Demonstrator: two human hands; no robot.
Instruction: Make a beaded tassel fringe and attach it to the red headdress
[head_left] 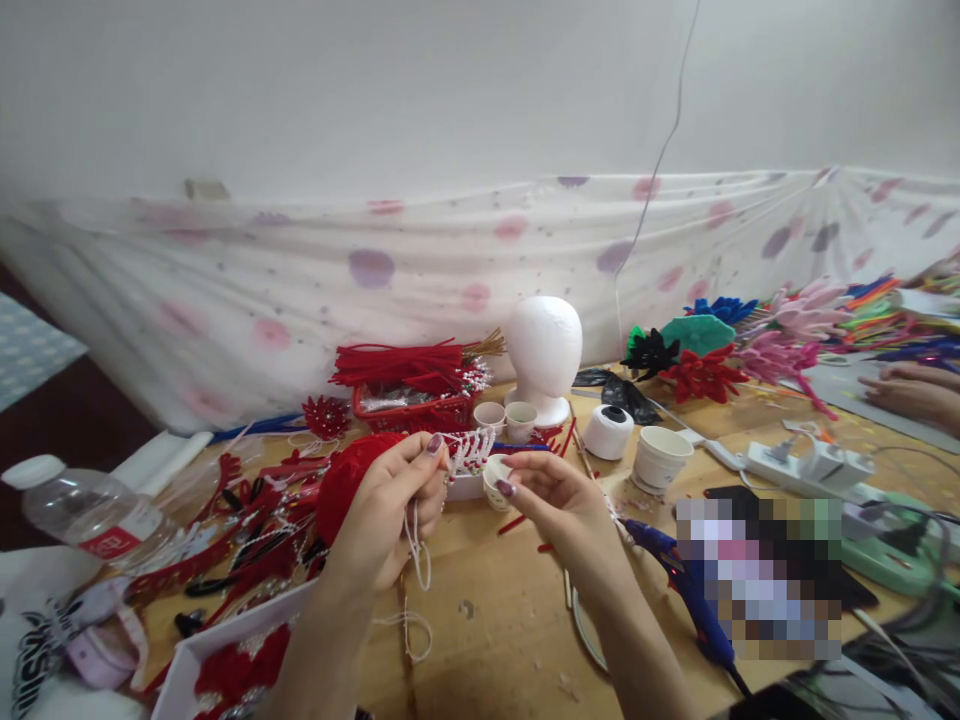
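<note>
My left hand is closed in a pinch around a thin white cord. A loop of the cord hangs below the fingers, and more of it lies on the table. Just right of those fingertips is a row of white beaded sprigs with small red ends; I cannot tell whether the hand also holds it. My right hand has its thumb and forefinger at the rim and side of a small pale cup, which looks slightly tilted. Behind the cup is a partly hidden white box.
Behind stand a white foam head and a red basket of red stems. A blue glue gun, a phone and a power strip lie right. Left are a bottle and red ornaments. Another person's hand is far right.
</note>
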